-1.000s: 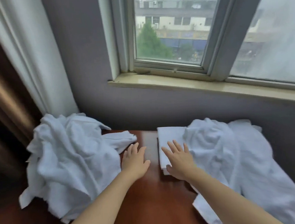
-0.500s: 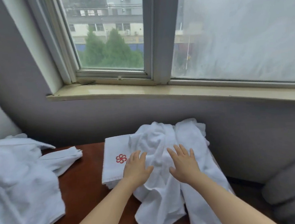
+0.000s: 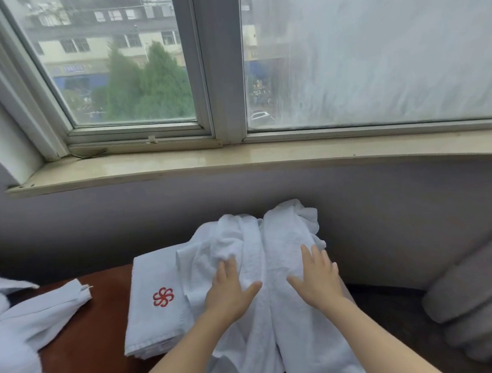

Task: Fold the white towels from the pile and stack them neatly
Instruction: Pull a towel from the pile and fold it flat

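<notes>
Progress: early, by my estimate | folded emblem towel: done | loose towel: unfolded | pile: waiting | grip: left hand, right hand flat on loose towel, clasping nothing

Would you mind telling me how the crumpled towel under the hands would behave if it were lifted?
Probably floppy: the crumpled towel lies in soft, bunched folds, so it would likely sag from wherever it is held. Its textured surface looks grippy, so it seems unlikely to slip from the left hand or right hand.
</notes>
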`<state>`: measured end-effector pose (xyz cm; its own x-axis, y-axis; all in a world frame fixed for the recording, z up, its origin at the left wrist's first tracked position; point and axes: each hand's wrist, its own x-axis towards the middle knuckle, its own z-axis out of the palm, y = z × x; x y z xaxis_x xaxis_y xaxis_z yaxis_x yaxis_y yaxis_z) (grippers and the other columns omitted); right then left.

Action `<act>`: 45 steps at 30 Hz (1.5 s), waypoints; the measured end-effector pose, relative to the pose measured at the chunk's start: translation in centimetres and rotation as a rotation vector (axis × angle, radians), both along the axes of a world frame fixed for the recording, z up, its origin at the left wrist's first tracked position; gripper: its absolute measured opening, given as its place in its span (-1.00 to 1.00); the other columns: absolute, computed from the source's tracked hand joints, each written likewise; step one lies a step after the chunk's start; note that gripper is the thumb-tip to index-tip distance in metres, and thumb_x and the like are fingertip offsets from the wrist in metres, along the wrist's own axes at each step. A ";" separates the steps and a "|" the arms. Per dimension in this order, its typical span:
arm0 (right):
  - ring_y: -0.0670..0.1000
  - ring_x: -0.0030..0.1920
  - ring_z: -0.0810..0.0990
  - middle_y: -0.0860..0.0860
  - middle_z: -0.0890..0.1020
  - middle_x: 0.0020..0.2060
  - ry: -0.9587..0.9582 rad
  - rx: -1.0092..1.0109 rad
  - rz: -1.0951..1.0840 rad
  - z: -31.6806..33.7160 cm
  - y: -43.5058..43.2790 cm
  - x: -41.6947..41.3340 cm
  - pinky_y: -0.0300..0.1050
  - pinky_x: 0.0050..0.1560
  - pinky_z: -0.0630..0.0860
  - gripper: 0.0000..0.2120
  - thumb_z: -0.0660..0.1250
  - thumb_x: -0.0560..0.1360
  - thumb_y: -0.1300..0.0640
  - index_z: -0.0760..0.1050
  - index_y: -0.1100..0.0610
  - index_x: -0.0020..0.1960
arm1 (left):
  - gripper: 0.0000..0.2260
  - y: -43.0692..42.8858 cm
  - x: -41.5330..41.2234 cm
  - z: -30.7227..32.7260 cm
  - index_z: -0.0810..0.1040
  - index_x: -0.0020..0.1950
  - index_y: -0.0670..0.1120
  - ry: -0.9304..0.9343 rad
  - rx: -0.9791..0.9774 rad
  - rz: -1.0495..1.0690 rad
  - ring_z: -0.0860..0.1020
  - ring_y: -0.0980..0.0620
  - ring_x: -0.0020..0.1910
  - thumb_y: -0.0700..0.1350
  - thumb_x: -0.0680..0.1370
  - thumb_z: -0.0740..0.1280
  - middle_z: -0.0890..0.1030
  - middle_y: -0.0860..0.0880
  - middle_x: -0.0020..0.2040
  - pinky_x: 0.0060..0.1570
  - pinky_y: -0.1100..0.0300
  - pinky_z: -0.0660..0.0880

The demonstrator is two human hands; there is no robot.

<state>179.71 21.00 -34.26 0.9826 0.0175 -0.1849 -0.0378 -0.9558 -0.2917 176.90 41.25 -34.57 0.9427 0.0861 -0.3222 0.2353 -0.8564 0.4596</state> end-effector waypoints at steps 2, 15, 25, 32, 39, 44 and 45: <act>0.13 0.57 -0.01 0.11 -0.09 0.59 0.039 0.080 -0.044 -0.9 -0.3 0.4 0.08 0.53 0.09 -0.17 0.23 0.57 -0.19 -0.15 0.11 0.60 | -0.07 -0.5 0.6 -0.6 -0.27 0.60 0.03 0.033 0.023 0.030 -0.02 -0.09 0.59 0.42 0.49 0.17 -0.21 -0.05 0.61 0.42 -0.04 0.27; 0.03 0.16 0.49 0.07 0.41 0.25 0.084 0.186 -0.048 -2.6 0.0 2.1 -0.09 0.01 0.55 -0.08 0.34 0.50 -0.07 -0.23 -0.02 0.60 | -0.25 -1.0 1.7 -3.0 0.05 0.57 0.07 -0.127 -0.101 0.178 0.51 -0.02 0.19 0.04 0.47 0.36 0.35 -0.03 0.41 0.01 0.12 0.51; -0.13 -0.25 0.61 -0.17 0.61 -0.15 0.111 0.658 -0.160 0.6 2.2 0.1 -0.28 -0.32 0.53 -0.05 0.38 0.31 0.04 -0.02 -0.17 0.58 | -0.90 -0.4 2.3 0.0 0.57 -0.10 0.01 -0.124 -0.594 0.362 0.61 0.07 -0.23 -0.15 0.42 0.41 0.64 0.05 -0.23 -0.25 0.16 0.55; -0.22 -0.29 0.58 -0.24 0.60 -0.32 -0.004 0.843 -0.036 5.3 4.4 -1.8 -0.38 -0.35 0.43 -0.21 0.40 0.25 0.09 0.26 -0.23 0.43 | -0.85 1.5 -0.3 4.5 0.51 -0.24 -0.09 -0.284 -0.768 0.379 0.47 0.19 -0.43 -0.04 0.30 0.36 0.49 0.15 -0.44 -0.42 0.30 0.43; -0.14 -0.13 0.62 -0.17 0.64 -0.10 -0.093 0.935 0.104 10.0 9.9 -4.8 -0.31 -0.22 0.47 -0.27 0.41 0.22 0.05 0.35 -0.17 0.38 | -0.73 6.1 -5.0 9.7 0.61 -0.06 -0.12 -0.447 -0.884 0.413 0.53 -0.02 -0.26 -0.09 0.28 0.32 0.60 -0.10 -0.25 -0.25 0.01 0.50; -0.29 0.03 0.57 -0.31 0.60 0.06 -0.158 1.001 0.161 12.8 15.3 -7.9 -0.39 -0.06 0.49 -0.18 0.40 0.20 0.01 0.26 -0.29 0.43 | -0.77 10.9 -8.6 12.8 0.64 -0.07 0.00 -0.609 -0.868 0.405 0.52 0.10 -0.31 -0.14 0.31 0.33 0.61 0.06 -0.28 -0.30 0.15 0.48; -0.31 0.04 0.56 -0.29 0.58 0.10 -0.159 1.006 0.168 13.3 16.5 -8.5 -0.39 -0.04 0.49 -0.11 0.41 0.21 0.02 0.22 -0.19 0.51 | -0.77 12.0 -9.3 13.3 0.64 -0.06 0.01 -0.632 -0.856 0.411 0.52 0.12 -0.32 -0.13 0.32 0.33 0.62 0.08 -0.29 -0.30 0.17 0.48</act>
<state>171.19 37.46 -20.99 0.9651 0.2312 0.1231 0.1824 -0.2561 -0.9493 167.55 53.22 -21.29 0.9086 0.4059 0.0986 -0.0558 -0.1159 0.9917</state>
